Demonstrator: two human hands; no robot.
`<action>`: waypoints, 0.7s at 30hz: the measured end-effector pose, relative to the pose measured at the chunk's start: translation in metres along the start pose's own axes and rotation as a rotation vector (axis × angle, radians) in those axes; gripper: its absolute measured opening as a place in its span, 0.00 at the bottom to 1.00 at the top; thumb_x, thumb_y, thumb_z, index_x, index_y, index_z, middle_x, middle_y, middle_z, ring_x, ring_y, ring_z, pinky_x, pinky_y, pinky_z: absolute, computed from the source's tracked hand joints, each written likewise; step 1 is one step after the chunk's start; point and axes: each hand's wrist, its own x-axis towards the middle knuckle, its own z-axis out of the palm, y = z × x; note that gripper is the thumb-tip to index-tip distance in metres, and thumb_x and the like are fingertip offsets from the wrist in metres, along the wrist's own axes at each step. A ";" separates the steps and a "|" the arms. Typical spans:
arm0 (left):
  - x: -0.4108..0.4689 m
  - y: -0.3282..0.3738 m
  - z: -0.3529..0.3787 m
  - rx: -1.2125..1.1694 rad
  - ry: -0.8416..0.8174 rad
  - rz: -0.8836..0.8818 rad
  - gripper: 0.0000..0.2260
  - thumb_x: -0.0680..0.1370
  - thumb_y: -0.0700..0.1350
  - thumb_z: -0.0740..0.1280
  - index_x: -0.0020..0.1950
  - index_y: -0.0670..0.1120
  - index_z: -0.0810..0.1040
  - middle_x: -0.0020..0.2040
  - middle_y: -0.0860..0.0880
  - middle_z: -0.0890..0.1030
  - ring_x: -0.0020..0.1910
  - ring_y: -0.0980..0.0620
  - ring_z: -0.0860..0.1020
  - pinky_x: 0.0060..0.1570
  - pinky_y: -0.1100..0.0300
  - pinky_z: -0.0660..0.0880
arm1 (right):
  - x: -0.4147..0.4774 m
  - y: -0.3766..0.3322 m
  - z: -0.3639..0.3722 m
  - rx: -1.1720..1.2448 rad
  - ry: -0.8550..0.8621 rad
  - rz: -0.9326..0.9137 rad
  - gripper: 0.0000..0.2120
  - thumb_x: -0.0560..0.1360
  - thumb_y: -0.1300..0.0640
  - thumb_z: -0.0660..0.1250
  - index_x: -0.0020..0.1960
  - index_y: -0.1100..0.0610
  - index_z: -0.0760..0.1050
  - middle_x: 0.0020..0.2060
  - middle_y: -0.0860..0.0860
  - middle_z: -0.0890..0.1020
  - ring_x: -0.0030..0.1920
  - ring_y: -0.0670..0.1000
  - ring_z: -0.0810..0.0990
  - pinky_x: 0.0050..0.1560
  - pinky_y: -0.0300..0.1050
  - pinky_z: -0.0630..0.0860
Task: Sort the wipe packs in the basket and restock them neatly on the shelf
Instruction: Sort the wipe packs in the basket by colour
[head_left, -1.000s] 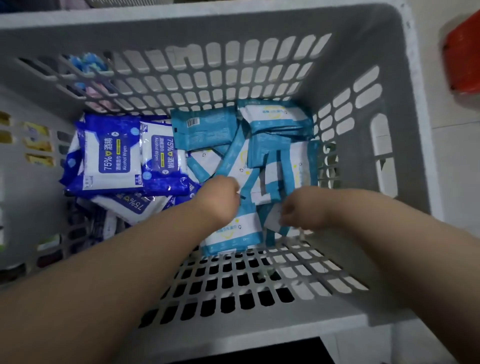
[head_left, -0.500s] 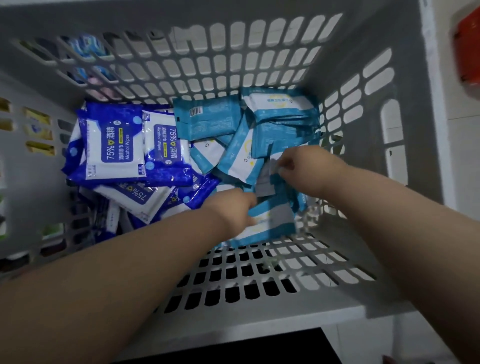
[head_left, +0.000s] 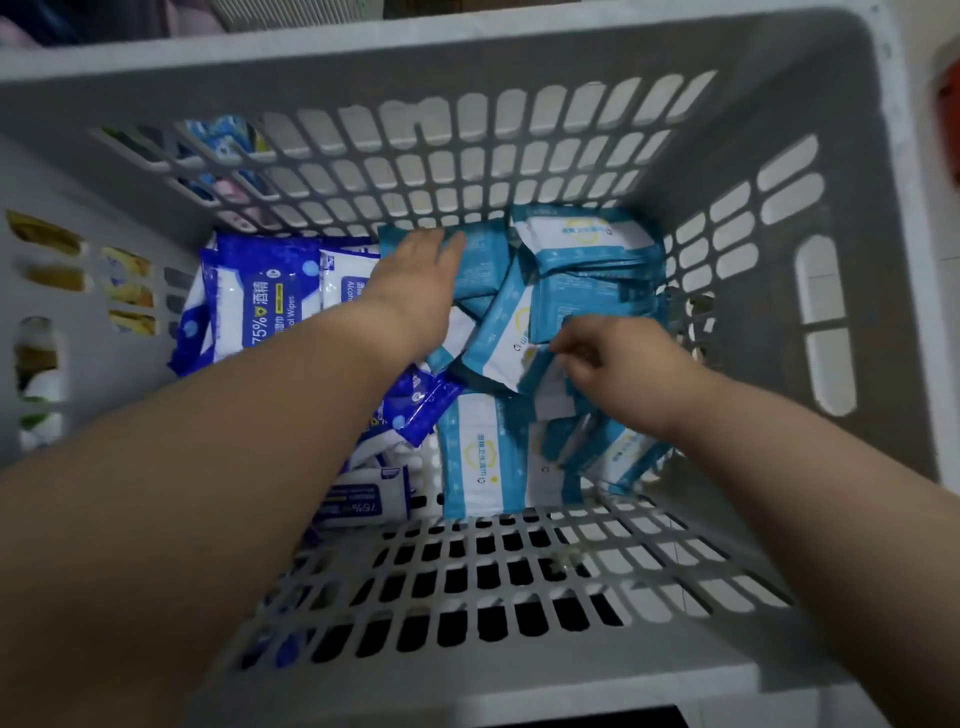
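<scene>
In my grey slotted plastic basket (head_left: 519, 57), glossy dark-blue-and-white alcohol wipe packs (head_left: 260, 306) lie centre-left and light-blue-and-white wipe packs (head_left: 587, 244) are jumbled centre-right. My left hand (head_left: 415, 280) rests flat on one, fingers straight. My right hand (head_left: 628, 364) pinches another in curled fingers.

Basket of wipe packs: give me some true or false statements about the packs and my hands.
1. Dark blue alcohol wipe packs lie at the grey basket's left. True.
2. The left hand grips a dark blue pack. False: its straight fingers rest on a light blue wipe pack.
3. The right hand pinches light blue packs. True.
4. The basket's walls are solid. False: they are slotted.
</scene>
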 end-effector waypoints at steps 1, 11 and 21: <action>0.006 -0.001 0.004 0.086 -0.053 0.013 0.41 0.75 0.45 0.69 0.78 0.44 0.44 0.77 0.41 0.49 0.76 0.42 0.49 0.73 0.51 0.53 | -0.001 0.000 0.005 0.013 -0.024 0.006 0.12 0.78 0.56 0.61 0.60 0.53 0.76 0.53 0.52 0.81 0.54 0.53 0.78 0.55 0.44 0.74; 0.030 0.012 0.005 0.401 0.041 0.119 0.37 0.78 0.58 0.60 0.77 0.43 0.45 0.69 0.38 0.64 0.64 0.39 0.67 0.56 0.48 0.69 | 0.012 -0.002 0.024 -0.228 0.044 -0.206 0.20 0.74 0.65 0.61 0.65 0.58 0.73 0.62 0.55 0.74 0.60 0.60 0.72 0.57 0.52 0.73; -0.016 -0.026 -0.057 -0.105 0.270 -0.002 0.15 0.79 0.45 0.59 0.63 0.39 0.68 0.58 0.36 0.74 0.52 0.36 0.75 0.46 0.47 0.70 | 0.033 -0.035 0.004 -0.753 0.162 -0.516 0.14 0.66 0.63 0.70 0.51 0.57 0.79 0.48 0.54 0.77 0.50 0.58 0.75 0.45 0.49 0.67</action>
